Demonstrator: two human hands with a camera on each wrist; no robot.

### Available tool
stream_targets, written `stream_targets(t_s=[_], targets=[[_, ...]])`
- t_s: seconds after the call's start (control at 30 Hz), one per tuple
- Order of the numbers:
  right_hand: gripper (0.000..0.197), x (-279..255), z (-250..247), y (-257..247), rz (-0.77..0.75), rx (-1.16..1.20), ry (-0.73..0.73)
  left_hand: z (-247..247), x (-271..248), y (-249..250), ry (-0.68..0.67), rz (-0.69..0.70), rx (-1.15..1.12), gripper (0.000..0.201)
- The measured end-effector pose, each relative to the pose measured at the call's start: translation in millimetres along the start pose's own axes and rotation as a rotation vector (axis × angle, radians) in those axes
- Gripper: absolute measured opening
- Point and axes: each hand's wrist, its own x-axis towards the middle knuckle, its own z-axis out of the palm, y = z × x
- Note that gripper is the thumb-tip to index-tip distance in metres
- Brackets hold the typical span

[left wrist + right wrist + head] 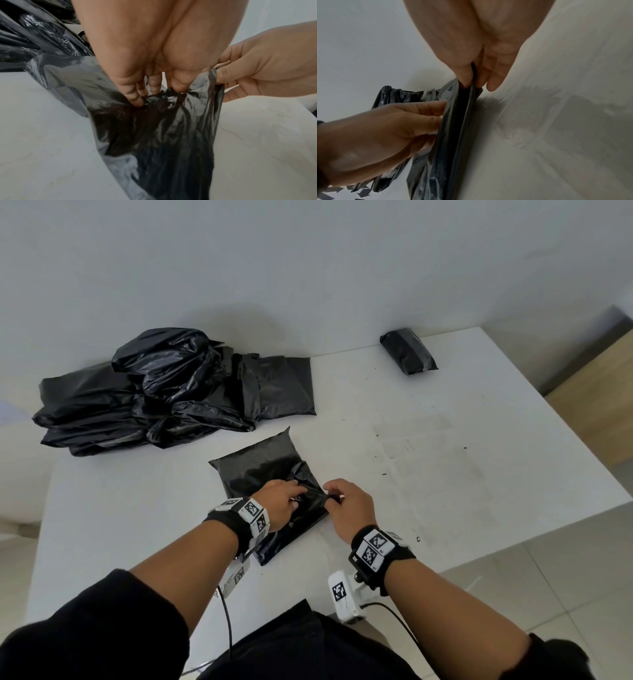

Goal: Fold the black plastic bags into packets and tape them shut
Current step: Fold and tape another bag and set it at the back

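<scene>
A: Any legible writing?
B: None; only black-and-white square marker tags on both wristbands (253, 513).

A: Where is the working bag?
B: The black plastic bag (263, 470) lies flat on the white desk (445, 440), near its front edge. The left hand (279, 503) presses straight fingers (137, 100) onto it, grip released. The right hand (349, 505) pinches the bag's right edge between thumb and fingers (493, 81), grip grasping the bag.

A: And the surroundings?
B: A pile of black bags (154, 392) sits far-left; one finished packet (407, 350) rests at the far edge by the wall. Bare desk lies between and to the right.
</scene>
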Motion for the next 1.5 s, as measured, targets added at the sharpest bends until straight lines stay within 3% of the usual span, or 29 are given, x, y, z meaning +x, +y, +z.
stream_targets(t_s=[0.13, 0.3, 0.53, 0.63, 0.77, 0.83, 0.9, 0.97, 1.03, 1.1, 1.17, 1.23, 1.33, 1.4, 1.5], targets=[[0.026, -4.0, -1.1, 6.1, -0.036, -0.054, 0.035, 0.4, 0.2, -1.4, -0.016, -0.002, 0.004, 0.049], [0.008, -19.0, -10.3, 10.1, -0.095, -0.024, 0.078, -2.0, -0.9, -2.7, -0.005, 0.014, -0.020, 0.049], [0.024, -39.0, -20.4, 19.4, -0.143, 0.027, 0.042, 2.7, -6.8, -0.6, -0.021, 0.022, -0.021, 0.048], [0.023, -34.5, -27.4, 19.3, -0.132, 0.107, 0.093, 6.3, -17.7, -4.1, 0.148, 0.098, -0.107, 0.044], [0.025, -13.0, -28.3, 8.6, -0.220, -0.004, 0.075, 12.7, -31.2, -21.4, 0.366, 0.115, -0.045, 0.031], [0.028, -2.0, -23.6, 1.9, -0.281, -0.100, -0.007, 13.3, -39.2, -31.9, 0.347, 0.064, 0.046, 0.036], [0.033, 5.5, -17.1, -3.2, -0.315, -0.244, -0.182, 14.6, -48.3, -42.0, 0.292, 0.058, 0.159, 0.050], [0.033, 7.9, -9.2, -7.2, -0.351, -0.467, -0.361, 18.4, -59.8, -48.4, 0.255, 0.112, 0.226, 0.063], [0.026, 7.1, -4.2, -15.1, -0.429, -0.645, -0.393, 23.4, -71.0, -52.0, 0.308, 0.165, 0.257, 0.061], [0.023, 9.2, 0.4, -27.8, -0.494, -0.631, -0.343, 25.5, -81.3, -53.9, 0.477, 0.100, 0.196, 0.051], [0.024, 17.1, 8.1, -42.4, -0.553, -0.604, -0.343, 24.8, -88.4, -56.0, 0.636, -0.108, 0.004, 0.045], [0.029, 26.7, 18.8, -58.1, -0.600, -0.610, -0.401, 23.7, -92.6, -60.2, 0.671, -0.368, -0.325, 0.052], [0.039, 39.5, 36.3, -79.1, -0.607, -0.619, -0.523, 21.6, -95.9, -66.8, 0.464, -0.617, -0.770, 0.060], [0.042, 47.5, 49.6, -86.2, -0.553, -0.612, -0.606, 24.2, -99.0, -69.9, 0.323, -0.631, -0.875, 0.052], [0.047, 54.2, 66.4, -93.3, -0.476, -0.666, -0.704, 26.8, -107.2, -70.0, 0.264, -0.590, -0.829, 0.032]])
